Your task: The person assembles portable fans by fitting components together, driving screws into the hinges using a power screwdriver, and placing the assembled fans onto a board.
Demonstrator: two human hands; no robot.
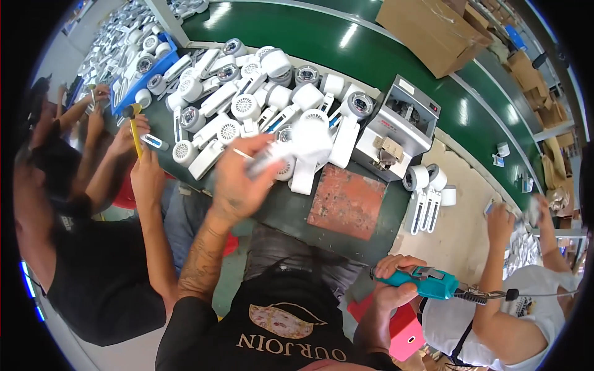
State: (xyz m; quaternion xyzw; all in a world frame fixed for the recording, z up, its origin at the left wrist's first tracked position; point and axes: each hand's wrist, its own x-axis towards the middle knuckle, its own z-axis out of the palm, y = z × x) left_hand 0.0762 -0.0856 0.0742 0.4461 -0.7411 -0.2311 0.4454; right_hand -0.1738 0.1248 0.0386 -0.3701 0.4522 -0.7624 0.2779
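Note:
My left hand (pixel 238 185) is closed round the handle of a white handheld fan (pixel 309 141), which is raised over the front of the pile and smeared by motion. Behind and below it, a heap of similar white handheld fans (pixel 246 106) with round grille heads covers the workbench. In my right hand (pixel 396 278), an electric screwdriver (pixel 433 283) with a teal body lies sideways near my lap, its cable running off to the right. A worn red-brown plate (pixel 346 201) lies on the bench between my hands.
Right of the pile stands a grey metal screw feeder (pixel 396 130), beside several fans (pixel 427 201) laid in a row. At left a co-worker holds a yellow-handled hammer (pixel 136 133) near a blue crate (pixel 148 77). Another person works at right. Behind runs a green conveyor (pixel 297 31) with cardboard boxes (pixel 433 34).

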